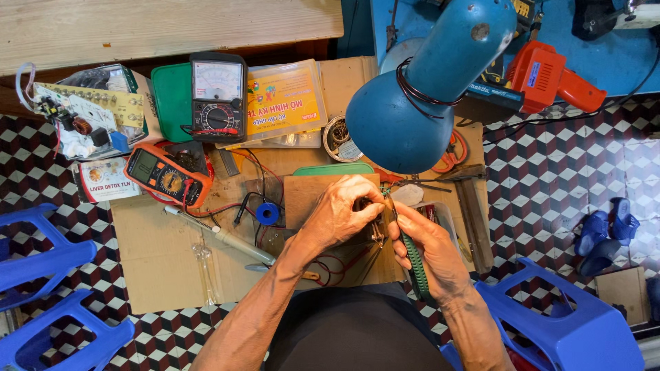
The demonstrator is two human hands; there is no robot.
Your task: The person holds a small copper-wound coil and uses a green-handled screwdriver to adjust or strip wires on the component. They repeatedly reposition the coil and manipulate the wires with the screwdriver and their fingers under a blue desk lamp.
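My left hand point(342, 213) pinches a small dark electronic part point(363, 205) over a wooden board point(306, 196) on the cardboard sheet. My right hand point(432, 249) is closed around a tool with a green and black ribbed handle point(414, 264); its tip meets the part at the left fingertips. Thin wires hang below the part. A blue lamp shade point(419, 103) hangs just above and beyond both hands.
An orange multimeter point(165, 175) and a black analogue meter point(218, 96) lie at the left. A soldering iron point(223, 237), solder spool point(267, 214), circuit board point(86, 113), parts box point(282, 103) and orange heat gun point(550, 72) surround the cardboard point(158, 261). Blue plastic stools point(564, 316) stand on the tiled floor.
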